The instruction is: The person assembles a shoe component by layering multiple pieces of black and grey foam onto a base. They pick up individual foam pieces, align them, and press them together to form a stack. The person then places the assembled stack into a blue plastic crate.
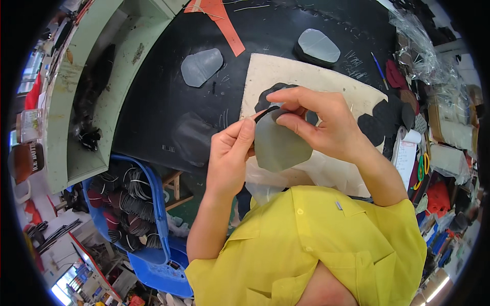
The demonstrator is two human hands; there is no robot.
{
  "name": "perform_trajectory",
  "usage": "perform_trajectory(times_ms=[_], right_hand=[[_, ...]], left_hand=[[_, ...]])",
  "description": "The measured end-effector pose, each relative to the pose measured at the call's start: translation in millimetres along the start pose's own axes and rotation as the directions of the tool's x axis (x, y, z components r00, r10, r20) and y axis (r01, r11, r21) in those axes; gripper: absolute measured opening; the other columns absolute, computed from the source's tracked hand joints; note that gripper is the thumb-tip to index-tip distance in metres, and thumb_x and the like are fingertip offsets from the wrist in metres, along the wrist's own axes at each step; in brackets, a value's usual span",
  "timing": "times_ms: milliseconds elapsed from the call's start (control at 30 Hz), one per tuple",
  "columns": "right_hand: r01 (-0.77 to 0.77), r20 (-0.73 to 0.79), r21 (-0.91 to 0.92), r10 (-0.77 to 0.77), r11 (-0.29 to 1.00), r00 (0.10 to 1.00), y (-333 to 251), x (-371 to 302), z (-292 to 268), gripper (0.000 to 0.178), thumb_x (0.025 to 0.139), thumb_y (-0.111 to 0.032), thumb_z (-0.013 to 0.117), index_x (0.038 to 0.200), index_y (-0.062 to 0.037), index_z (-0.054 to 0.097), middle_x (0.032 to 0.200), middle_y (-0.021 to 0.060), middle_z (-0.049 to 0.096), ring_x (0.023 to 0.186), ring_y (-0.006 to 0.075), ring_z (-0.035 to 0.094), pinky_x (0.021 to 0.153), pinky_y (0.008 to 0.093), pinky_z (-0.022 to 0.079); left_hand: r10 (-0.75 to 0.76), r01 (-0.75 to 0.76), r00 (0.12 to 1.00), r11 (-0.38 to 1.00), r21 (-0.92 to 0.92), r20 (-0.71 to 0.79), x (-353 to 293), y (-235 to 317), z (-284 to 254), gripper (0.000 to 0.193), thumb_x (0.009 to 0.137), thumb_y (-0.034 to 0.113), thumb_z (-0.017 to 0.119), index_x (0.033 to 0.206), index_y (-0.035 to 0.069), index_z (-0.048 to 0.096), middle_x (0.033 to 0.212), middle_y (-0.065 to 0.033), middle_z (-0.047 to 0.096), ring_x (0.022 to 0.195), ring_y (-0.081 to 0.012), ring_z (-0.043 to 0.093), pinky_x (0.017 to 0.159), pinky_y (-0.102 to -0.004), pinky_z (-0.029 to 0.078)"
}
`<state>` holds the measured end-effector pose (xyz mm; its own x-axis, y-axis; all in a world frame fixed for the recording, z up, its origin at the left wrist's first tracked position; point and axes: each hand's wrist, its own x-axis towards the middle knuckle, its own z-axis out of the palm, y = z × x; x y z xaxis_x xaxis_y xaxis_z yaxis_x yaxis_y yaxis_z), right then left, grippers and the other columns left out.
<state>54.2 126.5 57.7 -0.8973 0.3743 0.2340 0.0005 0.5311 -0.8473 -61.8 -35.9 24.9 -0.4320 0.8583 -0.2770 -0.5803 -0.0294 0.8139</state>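
Above a cream board (270,66), a rounded grey-green flat piece (282,145) hangs between my hands, with a thin black edge (266,113) along its top left. My left hand (229,155) pinches it at the left side, thumb against forefinger. From the right, my right hand (326,120) closes thumb and fingers at its upper edge; the exact fingertip contact is partly hidden. Behind the fingers, dark scalloped pieces (265,99) lie on the board. More black rounded pieces (371,128) sit near the board's right edge.
Grey plate-like pieces (202,67) and a grey-topped stack (318,47) rest on the black table (153,112). An orange strip (229,35) lies at the back. At right are a blue pen (379,70), a notepad (405,158) and scissors (421,171). A blue tub (162,219) holds bundled pieces at left.
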Motion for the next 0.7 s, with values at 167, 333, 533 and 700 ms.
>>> perform_trajectory(times_ms=[167, 333, 533, 700], right_hand=[[0.135, -0.198, -0.190, -0.172, 0.972, 0.965, -3, -1, 15, 0.024, 0.079, -0.002, 0.068, 0.103, -0.0038, 0.065, 0.077, 0.0094, 0.064, 0.064, 0.0228, 0.063, 0.060, 0.0298, 0.051], [-0.028, -0.078, 0.059, 0.032, 0.998, 0.996, -17, -11, 17, 0.012, 0.079, 0.002, 0.069, 0.092, 0.0003, 0.069, 0.078, 0.0085, 0.065, 0.070, 0.0170, 0.063, 0.059, 0.0276, 0.049], [-0.317, 0.186, 0.373, 0.264, 0.872, 0.946, -17, -10, 0, 0.009, 0.085, -0.004, 0.068, 0.089, 0.0038, 0.069, 0.078, 0.0042, 0.066, 0.068, 0.0105, 0.061, 0.060, 0.0238, 0.048], [-0.523, 0.364, 0.514, 0.379, 0.680, 0.851, -15, -6, -8, 0.013, 0.083, -0.009, 0.068, 0.086, 0.0033, 0.070, 0.073, 0.0042, 0.066, 0.066, 0.0095, 0.061, 0.063, 0.0235, 0.050]], left_hand=[[0.279, -0.211, 0.948, 0.909, 0.359, -0.150, -3, -2, 18, 0.030, 0.096, 0.009, 0.059, 0.122, -0.006, 0.061, 0.099, -0.0041, 0.068, 0.083, -0.0053, 0.059, 0.075, -0.0197, 0.049], [0.594, -0.374, 0.803, 0.429, 0.822, 0.055, -7, 0, 23, 0.029, 0.089, -0.004, 0.059, 0.118, -0.007, 0.062, 0.100, -0.0160, 0.071, 0.083, -0.0172, 0.070, 0.072, -0.0245, 0.052], [0.627, -0.523, 0.673, 0.027, 0.852, 0.393, -10, 3, 23, 0.040, 0.083, -0.011, 0.059, 0.123, -0.009, 0.057, 0.106, -0.0220, 0.068, 0.089, -0.0294, 0.071, 0.075, -0.0307, 0.055], [0.599, -0.559, 0.653, -0.030, 0.828, 0.463, -11, 1, 20, 0.042, 0.082, -0.011, 0.060, 0.124, -0.008, 0.058, 0.106, -0.0210, 0.068, 0.086, -0.0288, 0.071, 0.071, -0.0307, 0.055]])
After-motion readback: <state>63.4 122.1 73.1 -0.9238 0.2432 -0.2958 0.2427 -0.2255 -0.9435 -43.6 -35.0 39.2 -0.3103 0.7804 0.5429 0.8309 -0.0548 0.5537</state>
